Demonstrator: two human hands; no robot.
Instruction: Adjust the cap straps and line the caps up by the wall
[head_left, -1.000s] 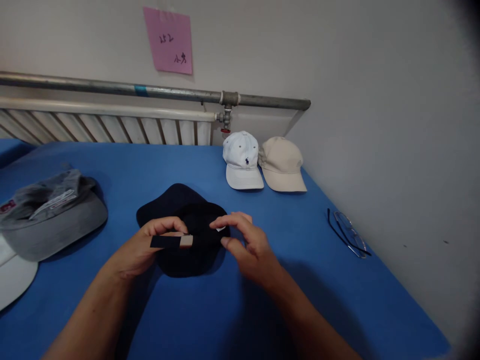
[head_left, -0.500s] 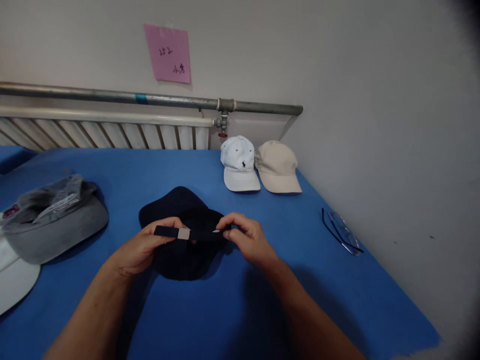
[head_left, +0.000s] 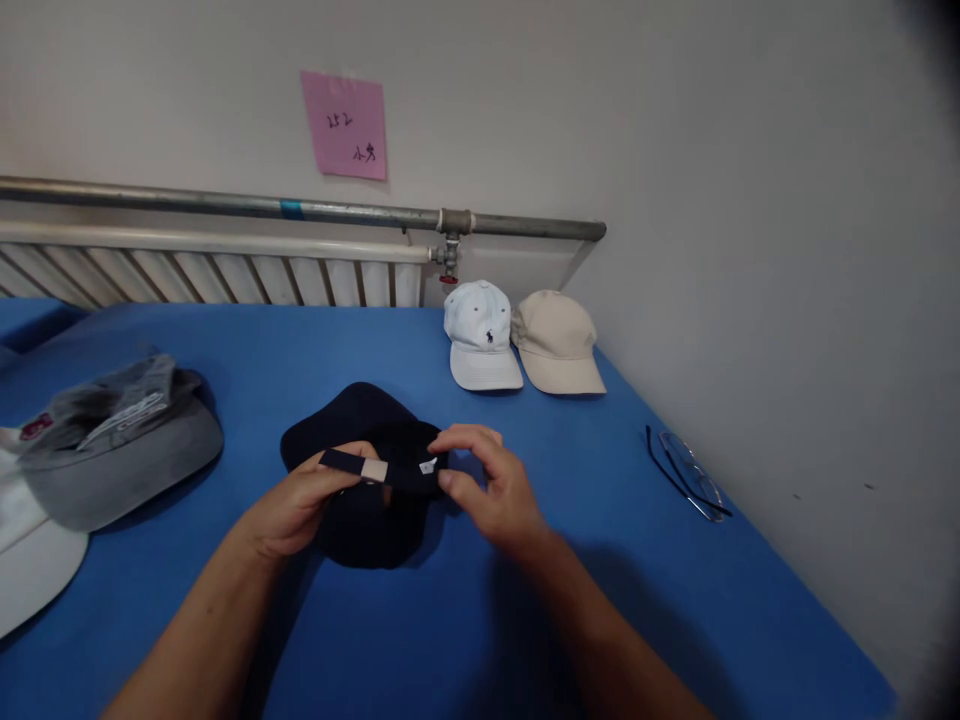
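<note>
A dark navy baseball cap (head_left: 373,535) is tilted in front of me, its inside and back strap turned toward me. My left hand (head_left: 289,505) pinches the strap (head_left: 341,461) beside its light metal buckle (head_left: 374,470); the strap's end sticks out past the buckle. At the strap's other end, my right hand (head_left: 495,490) has its thumb on the cap's edge and its index finger at the top of the band, with a gap between the tips. Just left of them shows a small white label (head_left: 427,466). My other right fingers are partly hidden.
A pale blue cap (head_left: 482,335) and a beige cap (head_left: 561,342) stand at the back of the blue table (head_left: 420,650). Glasses (head_left: 688,475) lie near the right wall. On the left, a grey cap (head_left: 124,455) overlaps a white cap (head_left: 37,570). A radiator (head_left: 202,275) runs behind.
The right thumb and index finger have spread apart, showing more of the white label. The strap and buckle have tilted down to the right. The whole view has shifted slightly.
</note>
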